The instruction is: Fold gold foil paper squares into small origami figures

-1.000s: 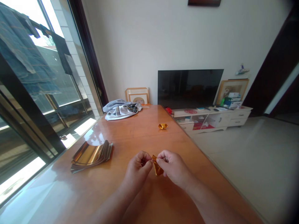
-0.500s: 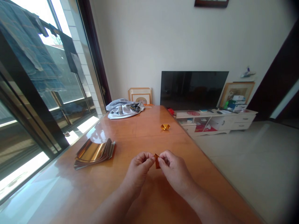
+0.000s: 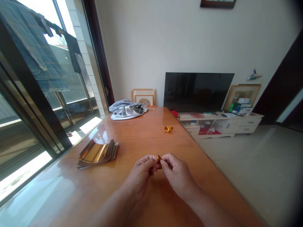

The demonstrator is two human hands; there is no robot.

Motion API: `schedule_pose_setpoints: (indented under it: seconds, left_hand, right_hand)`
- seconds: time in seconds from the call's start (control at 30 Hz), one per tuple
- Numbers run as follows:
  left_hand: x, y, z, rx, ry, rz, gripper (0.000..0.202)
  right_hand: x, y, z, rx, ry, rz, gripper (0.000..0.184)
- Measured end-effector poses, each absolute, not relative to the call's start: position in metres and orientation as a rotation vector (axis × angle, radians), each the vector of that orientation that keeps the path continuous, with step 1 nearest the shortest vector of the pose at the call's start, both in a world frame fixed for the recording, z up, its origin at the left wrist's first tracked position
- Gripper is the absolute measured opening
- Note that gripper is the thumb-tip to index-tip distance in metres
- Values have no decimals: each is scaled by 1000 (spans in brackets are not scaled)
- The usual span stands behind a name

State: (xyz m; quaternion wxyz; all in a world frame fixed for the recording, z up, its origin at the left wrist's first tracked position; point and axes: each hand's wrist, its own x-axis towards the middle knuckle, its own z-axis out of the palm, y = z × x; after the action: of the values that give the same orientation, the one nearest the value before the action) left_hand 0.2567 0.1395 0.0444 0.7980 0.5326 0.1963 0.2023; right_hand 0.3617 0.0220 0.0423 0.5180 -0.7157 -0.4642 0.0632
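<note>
Our left hand (image 3: 139, 176) and right hand (image 3: 177, 175) meet above the near part of the wooden table (image 3: 71, 192), and both are closed in a narrow pinch. Between their fingertips (image 3: 165, 160) they hold a small piece of gold foil (image 3: 159, 161), right at the spot where the two hands come together. Only a sliver of it shows, and our fingers hide the rest, so we cannot make out its folds. Farther along the table, well apart from our hands and roughly straight ahead, lies a small folded gold foil shape (image 3: 169, 129). To the left of our hands sits a loose stack of gold foil sheets (image 3: 97, 154), its top sheet curling up and catching the light. At the far end of the table, a crumpled gray cloth (image 3: 126, 110) lies near the edge, with picture frames (image 3: 143, 97) leaning against the wall behind it. Past the table's far right corner, a dark television (image 3: 199, 91) stands behind a low white cabinet (image 3: 213, 124). Jeans (image 3: 30, 47) hang beyond the window (image 3: 68, 94) on our left.
</note>
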Motion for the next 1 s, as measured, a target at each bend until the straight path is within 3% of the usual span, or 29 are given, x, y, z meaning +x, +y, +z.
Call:
schedule_pose_setpoints:
  seconds: [0.57, 1.0]
  left_hand:
    - [260, 130, 42, 1542, 437, 866, 17]
    - [257, 128, 40, 1758, 470, 875, 12]
  right_hand:
    - [361, 22, 37, -1809, -1031, 108, 14]
    - [361, 22, 38, -1813, -1017, 114, 17]
